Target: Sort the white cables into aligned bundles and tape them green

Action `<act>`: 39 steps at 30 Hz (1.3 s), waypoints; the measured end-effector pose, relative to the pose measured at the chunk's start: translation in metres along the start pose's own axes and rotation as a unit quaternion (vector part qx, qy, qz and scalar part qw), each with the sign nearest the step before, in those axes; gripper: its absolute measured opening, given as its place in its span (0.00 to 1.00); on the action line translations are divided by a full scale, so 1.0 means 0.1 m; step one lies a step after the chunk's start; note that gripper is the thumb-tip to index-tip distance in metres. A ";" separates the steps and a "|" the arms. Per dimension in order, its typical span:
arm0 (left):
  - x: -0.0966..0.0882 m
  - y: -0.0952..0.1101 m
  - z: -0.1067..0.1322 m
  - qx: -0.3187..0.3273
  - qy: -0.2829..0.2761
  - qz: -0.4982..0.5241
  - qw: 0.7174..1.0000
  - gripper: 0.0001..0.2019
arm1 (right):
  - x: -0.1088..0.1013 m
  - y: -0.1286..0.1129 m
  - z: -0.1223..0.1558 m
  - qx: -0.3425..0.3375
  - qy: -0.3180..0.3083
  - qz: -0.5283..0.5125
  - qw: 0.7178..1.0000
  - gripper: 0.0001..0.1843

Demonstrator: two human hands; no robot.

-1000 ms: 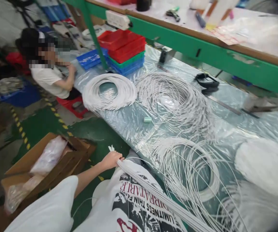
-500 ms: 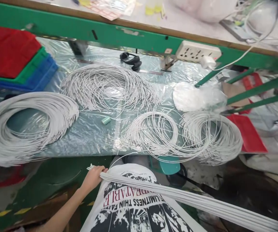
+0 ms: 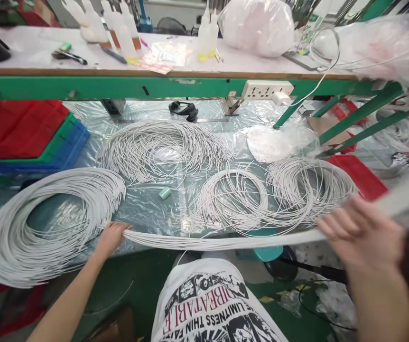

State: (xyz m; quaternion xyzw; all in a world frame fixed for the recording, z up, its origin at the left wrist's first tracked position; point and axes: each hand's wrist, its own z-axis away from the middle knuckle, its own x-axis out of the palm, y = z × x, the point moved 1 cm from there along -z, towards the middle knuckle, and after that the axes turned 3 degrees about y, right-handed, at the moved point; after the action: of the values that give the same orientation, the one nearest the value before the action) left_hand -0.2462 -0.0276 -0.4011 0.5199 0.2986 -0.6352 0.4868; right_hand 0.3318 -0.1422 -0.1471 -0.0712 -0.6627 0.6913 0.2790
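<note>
A bundle of white cables (image 3: 222,243) stretches across in front of my body, just past the table's near edge. My left hand (image 3: 112,237) is closed around one end of it, beside the large coil of cables (image 3: 53,180) on the left. At the right, my right hand (image 3: 363,232) wraps round the bundle, slightly smeared by motion, and the cables run on beyond it to the upper right, blurred. Behind the bundle lie a small loose coil (image 3: 208,190) and a thicker coil (image 3: 336,175) of white cables.
A wide heap of cables (image 3: 126,147) lies farther back on the plastic-covered table (image 3: 147,209). A green cylinder (image 3: 165,193) rests near the middle. Stacked bins (image 3: 23,128) stand left; a red tray (image 3: 357,175) lies right. A power strip (image 3: 266,89) hangs on the green shelf beam.
The view has tilted up, showing more of the shelf. My left hand has risen to the table edge with the bundle, and my right hand has come into view gripping it.
</note>
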 end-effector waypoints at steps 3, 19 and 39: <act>-0.22 -0.10 -0.31 -0.029 0.009 -0.026 0.999 0.14 | 0.36 0.42 -0.26 0.040 0.019 -0.088 0.995 0.30; -1.75 3.55 -1.16 0.151 -0.043 0.649 0.744 0.21 | 0.98 1.71 -0.39 0.186 -0.085 -0.027 0.979 0.27; -1.98 4.07 -1.33 0.047 -0.077 0.820 0.565 0.25 | 0.83 1.47 -0.43 0.172 -0.268 -0.088 0.944 0.23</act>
State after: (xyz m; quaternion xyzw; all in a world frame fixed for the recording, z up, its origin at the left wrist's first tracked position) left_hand 0.1782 0.0099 -0.1981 0.5126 -0.3254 -0.0144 0.7945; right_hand 0.2403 -0.0595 -0.2705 0.2244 -0.5876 0.7611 0.1585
